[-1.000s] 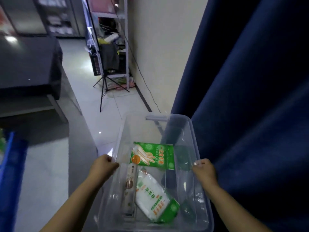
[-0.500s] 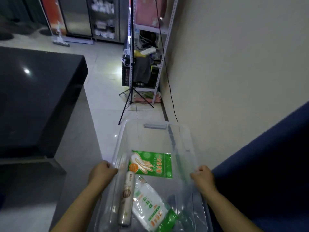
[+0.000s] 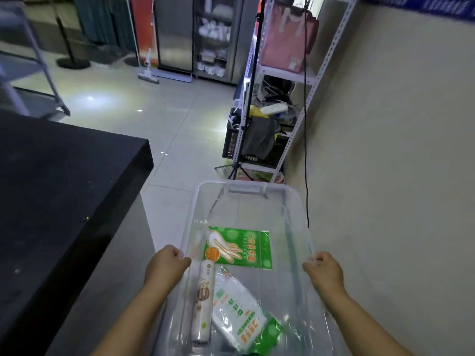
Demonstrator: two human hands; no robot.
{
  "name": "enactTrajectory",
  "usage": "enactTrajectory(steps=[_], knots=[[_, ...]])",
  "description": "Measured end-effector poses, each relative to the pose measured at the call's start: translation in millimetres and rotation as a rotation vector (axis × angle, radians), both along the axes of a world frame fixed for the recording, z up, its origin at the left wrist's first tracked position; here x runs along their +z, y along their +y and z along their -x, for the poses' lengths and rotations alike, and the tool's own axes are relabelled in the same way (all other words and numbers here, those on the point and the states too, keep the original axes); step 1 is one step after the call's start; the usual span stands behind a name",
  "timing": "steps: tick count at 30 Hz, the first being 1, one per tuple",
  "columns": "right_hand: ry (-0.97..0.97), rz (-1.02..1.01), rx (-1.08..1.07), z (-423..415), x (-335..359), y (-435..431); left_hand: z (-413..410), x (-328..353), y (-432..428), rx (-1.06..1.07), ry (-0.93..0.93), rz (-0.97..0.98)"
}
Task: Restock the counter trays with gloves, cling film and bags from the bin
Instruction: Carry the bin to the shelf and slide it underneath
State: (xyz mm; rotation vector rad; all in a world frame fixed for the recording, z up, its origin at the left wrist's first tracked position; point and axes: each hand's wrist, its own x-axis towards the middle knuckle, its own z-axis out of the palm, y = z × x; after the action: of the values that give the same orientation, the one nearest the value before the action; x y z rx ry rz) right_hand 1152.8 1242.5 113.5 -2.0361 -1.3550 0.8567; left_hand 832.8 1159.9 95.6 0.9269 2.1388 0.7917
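Head view: a clear plastic bin [image 3: 248, 191], beside a black counter [image 3: 64, 188], holds a green glove packet [image 3: 239, 249], a cling film roll [image 3: 203, 301] along its left wall, and a white-green bag pack [image 3: 241, 314]. The left hand [image 3: 164, 265] is clamped on the left rim and the right hand [image 3: 325, 271] on the right rim, fingers curled over

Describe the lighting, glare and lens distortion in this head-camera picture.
Head view: dim overall, with a bright glare patch on the floor tiles; wide-angle distortion leans the uprights of the shelving rack; the near field is sharp, with the clear bin gripped by the left hand and right hand, and the glove pack print crisp.
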Motion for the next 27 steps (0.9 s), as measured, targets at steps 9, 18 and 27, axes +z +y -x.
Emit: enactTrajectory(steps=[9, 18, 27], knots=[[0.101, 0.058, 0.187, 75, -21, 254, 50, -12, 198, 0.201, 0.065, 0.088], [0.05, 0.06, 0.351, 169, -6, 457, 111, -5, 354, 0.383, 0.057, 0.199], [0.071, 0.051, 0.394, 322, -25, 589, 251, -20, 482, 0.499, -0.015, 0.173]])
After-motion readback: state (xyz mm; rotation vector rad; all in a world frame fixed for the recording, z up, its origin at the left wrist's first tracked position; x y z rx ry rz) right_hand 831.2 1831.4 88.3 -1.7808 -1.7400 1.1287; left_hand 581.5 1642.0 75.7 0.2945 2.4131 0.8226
